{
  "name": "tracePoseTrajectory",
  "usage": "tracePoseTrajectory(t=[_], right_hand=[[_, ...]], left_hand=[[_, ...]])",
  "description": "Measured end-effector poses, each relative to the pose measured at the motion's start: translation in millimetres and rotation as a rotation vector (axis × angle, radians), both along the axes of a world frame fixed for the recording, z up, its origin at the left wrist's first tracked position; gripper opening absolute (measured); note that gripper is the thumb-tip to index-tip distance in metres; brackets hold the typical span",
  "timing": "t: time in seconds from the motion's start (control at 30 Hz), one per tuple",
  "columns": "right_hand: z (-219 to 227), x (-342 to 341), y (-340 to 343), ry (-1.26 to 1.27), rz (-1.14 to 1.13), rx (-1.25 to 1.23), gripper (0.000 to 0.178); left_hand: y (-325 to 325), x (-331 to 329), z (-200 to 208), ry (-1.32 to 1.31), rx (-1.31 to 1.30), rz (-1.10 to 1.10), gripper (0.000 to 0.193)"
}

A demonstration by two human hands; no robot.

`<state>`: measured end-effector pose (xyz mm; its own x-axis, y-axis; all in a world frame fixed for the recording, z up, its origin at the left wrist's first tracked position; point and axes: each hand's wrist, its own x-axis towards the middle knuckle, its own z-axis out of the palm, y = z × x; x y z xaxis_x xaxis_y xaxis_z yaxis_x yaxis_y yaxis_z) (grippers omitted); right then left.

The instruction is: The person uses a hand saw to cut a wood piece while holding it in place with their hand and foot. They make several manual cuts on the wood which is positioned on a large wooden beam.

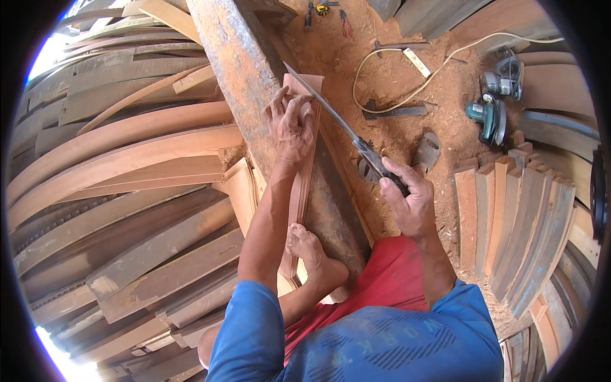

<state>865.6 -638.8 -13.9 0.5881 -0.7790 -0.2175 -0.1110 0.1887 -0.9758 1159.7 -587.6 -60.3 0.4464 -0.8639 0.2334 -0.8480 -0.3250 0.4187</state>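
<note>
My right hand (410, 198) is closed around the dark handle of a handsaw (334, 114). Its narrow blade, seen nearly edge-on, points up and left across the end of a reddish wooden board (305, 181). Pressing on that board near the blade, my left hand (294, 130) grips it with bent fingers. The board lies lengthwise along a thick, weathered timber beam (232, 63), and its layered edge looks like several pieces stacked together. My bare foot (312, 251) rests against the nearer part of the board. Whether the saw teeth touch the wood, I cannot tell.
Curved planks (146, 149) and boards are piled at the left. Sawdust covers the floor (407, 83), where a power strip (417, 62) with its cord, a hammer (394, 111) and pliers (345, 24) lie. A green circular saw (489, 118) and upright timber pieces (490, 210) are at the right.
</note>
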Motion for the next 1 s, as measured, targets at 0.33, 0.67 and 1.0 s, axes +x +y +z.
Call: tracePoseTrajectory(t=[0.33,0.67,1.0], right_hand=[[-0.6,13.0,-9.8,-0.008,0.037,0.056,0.032],[-3.2,26.4,-20.3,0.020,0.066,0.041,0.031],[-6.2,11.8,-17.9,0.094,0.109,0.010,0.031]], left_hand=[[-2.6,-1.7,-0.3,0.006,-0.011,-0.002,0.031],[-2.8,-3.6,1.9,0.008,-0.017,0.024,0.029],[-6.3,-3.2,-1.6,-0.048,-0.021,0.018,0.029]])
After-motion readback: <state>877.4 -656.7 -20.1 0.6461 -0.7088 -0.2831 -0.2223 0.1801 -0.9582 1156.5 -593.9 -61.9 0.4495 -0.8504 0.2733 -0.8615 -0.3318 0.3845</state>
